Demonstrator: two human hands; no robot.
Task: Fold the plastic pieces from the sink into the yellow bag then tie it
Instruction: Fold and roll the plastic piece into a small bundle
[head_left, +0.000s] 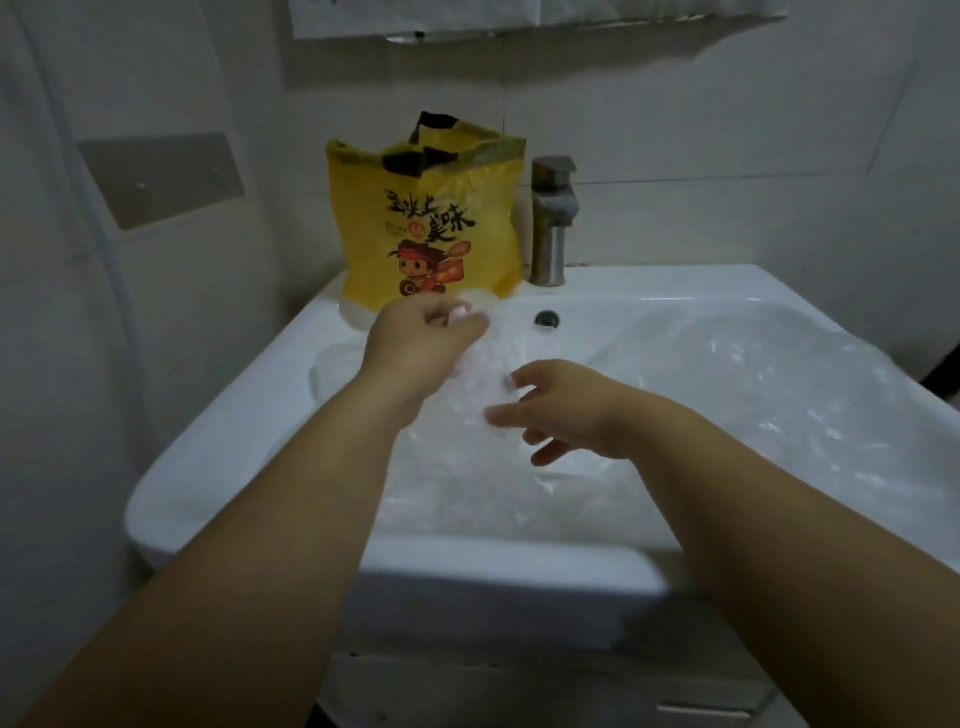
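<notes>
White sink (234, 467): plastic piece (462, 415) hangs pinched below the left hand (421, 343).

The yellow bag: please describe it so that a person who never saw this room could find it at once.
Find the white sink; at its back left corner, just left of the metal tap, the yellow bag stands upright. Only it is coloured: bright yellow with dark lettering and a cartoon figure, unlike the clear plastic in the basin.
</notes>
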